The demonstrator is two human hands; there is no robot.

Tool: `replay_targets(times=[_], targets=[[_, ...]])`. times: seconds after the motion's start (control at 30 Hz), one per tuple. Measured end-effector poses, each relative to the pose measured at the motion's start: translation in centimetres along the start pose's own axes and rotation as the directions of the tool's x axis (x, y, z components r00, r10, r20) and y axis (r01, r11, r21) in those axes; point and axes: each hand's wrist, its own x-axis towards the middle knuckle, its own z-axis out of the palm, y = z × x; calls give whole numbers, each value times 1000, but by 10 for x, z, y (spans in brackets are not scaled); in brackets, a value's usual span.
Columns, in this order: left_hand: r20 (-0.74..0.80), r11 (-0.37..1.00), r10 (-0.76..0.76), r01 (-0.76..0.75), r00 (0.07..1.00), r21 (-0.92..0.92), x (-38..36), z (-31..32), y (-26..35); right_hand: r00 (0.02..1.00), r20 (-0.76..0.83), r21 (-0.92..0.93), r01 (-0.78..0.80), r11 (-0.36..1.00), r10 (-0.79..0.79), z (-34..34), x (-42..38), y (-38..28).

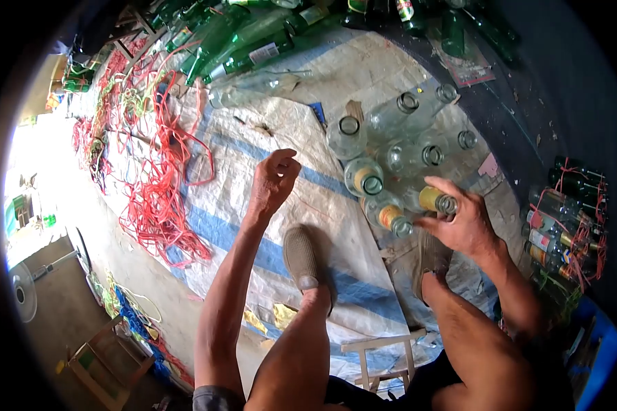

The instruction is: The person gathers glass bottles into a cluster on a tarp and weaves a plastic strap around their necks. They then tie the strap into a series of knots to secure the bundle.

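My right hand [469,226] is curled around the neck of a clear glass bottle [430,199] with a yellow neck label. This bottle stands among several other clear bottles, one with a yellow-and-red neck label [389,216] just to its left. Their open mouths point up toward me. My left hand [275,179] is raised over the woven plastic sheet [253,137], left of the bottles. Its fingers are bent in, and nothing shows in them. One more clear bottle [253,88] lies on its side farther back.
Green bottles [253,51] are heaped at the back. Tangled red plastic strapping [161,205] covers the sheet's left side. Bottles bundled with red string [565,222] lie at the right. A small wooden stool [384,353] is below me, and a fan [24,291] stands at the far left.
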Motion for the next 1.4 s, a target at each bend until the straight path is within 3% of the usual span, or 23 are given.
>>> replay_targets(times=[0.27, 0.47, 0.57, 0.67, 0.87, 0.93, 0.97, 1.07, 1.27, 1.33, 1.4], targets=[[-115, 920, 195, -141, 974, 365, 91, -2, 22, 1000, 10, 14, 1, 1000, -1, -2, 1, 14], [-90, 746, 332, -203, 939, 634, 153, -2, 30, 935, 221, -53, -274, 960, 279, -18, -2, 23], [-34, 706, 243, -153, 969, 692, 179, -2, 32, 828, 355, -136, -414, 900, 435, -29, -2, 23], [14, 604, 190, -128, 982, 787, 198, -2, 23, 788, 404, -180, -429, 885, 464, -30, -4, 27], [96, 392, 185, -163, 978, 905, 204, 0, 23, 768, 430, -206, -429, 880, 475, -28, -2, 30], [132, 356, 241, -214, 961, 910, 197, -4, 17, 822, 404, -175, -361, 916, 401, -23, -9, 38], [141, 386, 329, -269, 934, 883, 191, -7, 13, 847, 389, -160, -325, 932, 362, -22, -12, 42], [187, 354, 401, -339, 897, 872, 166, -17, 11, 848, 384, -127, -342, 931, 364, -18, -20, 46], [67, 409, 429, -260, 901, 875, 93, -54, 41, 677, 549, -264, -417, 870, 491, -11, -29, 35], [4, 422, 604, -325, 797, 846, 77, -71, 43, 710, 565, -205, -374, 905, 421, 2, -45, 42], [-153, 598, 553, -262, 819, 757, 52, -79, 56, 732, 578, -118, -363, 924, 361, 9, -52, 39]])
